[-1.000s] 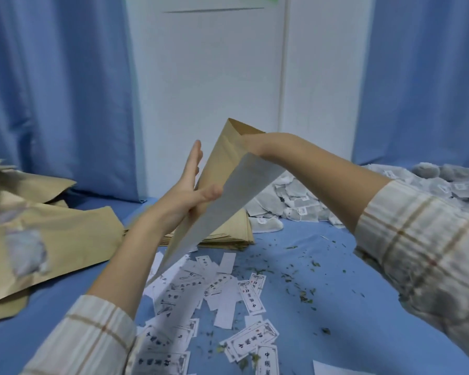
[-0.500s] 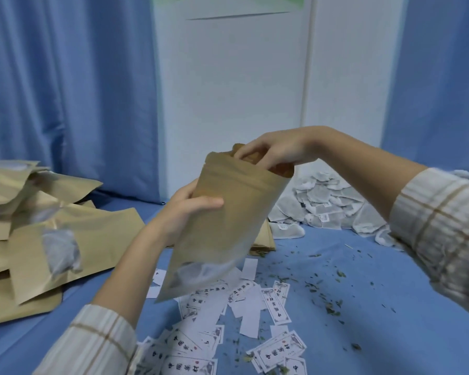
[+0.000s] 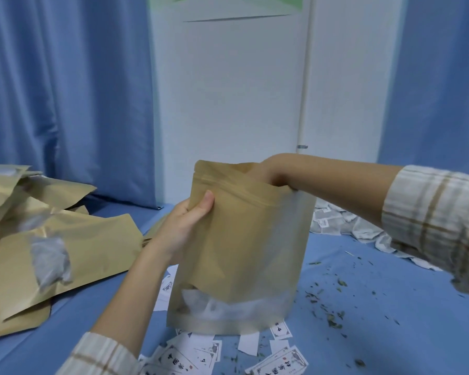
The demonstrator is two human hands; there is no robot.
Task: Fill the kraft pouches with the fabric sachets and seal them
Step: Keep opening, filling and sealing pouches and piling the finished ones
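Blue-covered table (image 3: 390,334): filled pouches (image 3: 65,239) left, sachet heap (image 3: 349,226) right, labels (image 3: 190,355), leaf crumbs (image 3: 333,318).

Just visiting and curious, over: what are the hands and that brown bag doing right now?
Left hand grips the kraft pouch by its side edge. Right hand reaches into its open mouth, fingers hidden. White sachets show through the window. Nothing in the way.

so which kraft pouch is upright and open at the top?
The kraft pouch in hand: left hand grips its left edge, right hand reaches into its open mouth. The pouches piled at left lie flat on the blue table.
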